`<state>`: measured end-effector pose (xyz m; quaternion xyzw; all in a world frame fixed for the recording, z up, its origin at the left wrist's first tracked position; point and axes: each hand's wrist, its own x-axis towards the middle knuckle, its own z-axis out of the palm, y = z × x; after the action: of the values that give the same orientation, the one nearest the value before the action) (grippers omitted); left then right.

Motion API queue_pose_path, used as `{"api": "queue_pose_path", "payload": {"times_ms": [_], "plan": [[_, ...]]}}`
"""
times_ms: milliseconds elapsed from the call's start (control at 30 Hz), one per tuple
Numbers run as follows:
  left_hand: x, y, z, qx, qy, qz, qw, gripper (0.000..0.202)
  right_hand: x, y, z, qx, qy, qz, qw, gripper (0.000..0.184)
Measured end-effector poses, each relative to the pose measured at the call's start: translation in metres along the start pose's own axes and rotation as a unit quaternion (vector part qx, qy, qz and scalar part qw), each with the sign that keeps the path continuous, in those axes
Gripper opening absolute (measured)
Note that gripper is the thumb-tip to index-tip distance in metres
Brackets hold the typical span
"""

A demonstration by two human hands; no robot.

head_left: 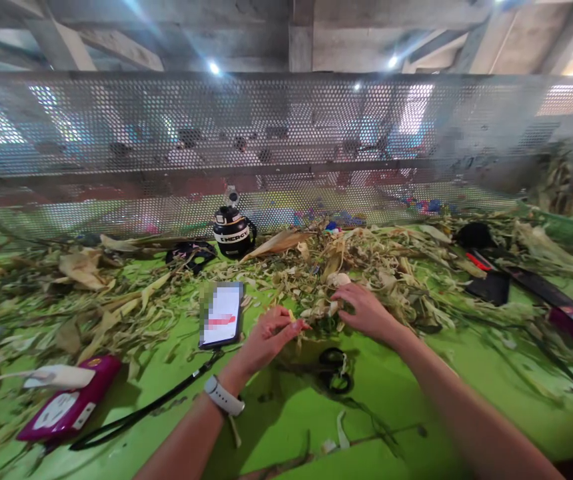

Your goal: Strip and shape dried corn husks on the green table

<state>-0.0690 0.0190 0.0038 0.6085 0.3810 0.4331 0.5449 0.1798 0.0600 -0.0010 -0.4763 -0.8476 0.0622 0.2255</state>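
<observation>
My left hand [277, 328], with a pale watch on its wrist, is closed in a pinch near the middle of the green table [396, 413]. A small yellowish bit shows at its fingertips, too small to name. To its right, my right hand [364, 311] reaches into the pile of dry corn husks [396, 267], its fingers curved and apart from the thumb. Pale husk pieces [316, 310] lie between the two hands, by the right fingertips. Just below them, black-handled scissors [335, 370] rest on the table, blades partly in shadow.
A phone [224, 315] with a black strap lies left of my hands. Behind it stands a black bottle [234, 233] against a perforated metal screen [286, 133]. Purple power strips [74, 403] sit at both sides. A black item with a red part [481, 267] lies right.
</observation>
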Motion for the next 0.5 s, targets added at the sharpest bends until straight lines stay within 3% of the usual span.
{"api": "queue_pose_path", "payload": {"times_ms": [133, 267, 367, 500], "plan": [[-0.003, 0.01, 0.005, -0.058, 0.083, 0.007, 0.995, 0.027, 0.003, 0.003, 0.002, 0.047, 0.054, 0.037, 0.997, 0.015], [-0.004, 0.014, 0.011, -0.024, 0.196, 0.082, 0.977, 0.046, 0.005, -0.002, -0.006, 0.154, 0.16, 0.109, 0.969, 0.014], [-0.001, 0.016, 0.011, 0.053, 0.178, 0.139, 0.973, 0.042, 0.004, -0.01, -0.012, 0.18, 0.223, 0.13, 0.949, 0.013], [0.01, 0.018, 0.017, 0.111, 0.148, 0.155, 0.97, 0.025, 0.002, -0.022, -0.015, 0.129, 0.301, 0.144, 0.934, 0.011]]}}
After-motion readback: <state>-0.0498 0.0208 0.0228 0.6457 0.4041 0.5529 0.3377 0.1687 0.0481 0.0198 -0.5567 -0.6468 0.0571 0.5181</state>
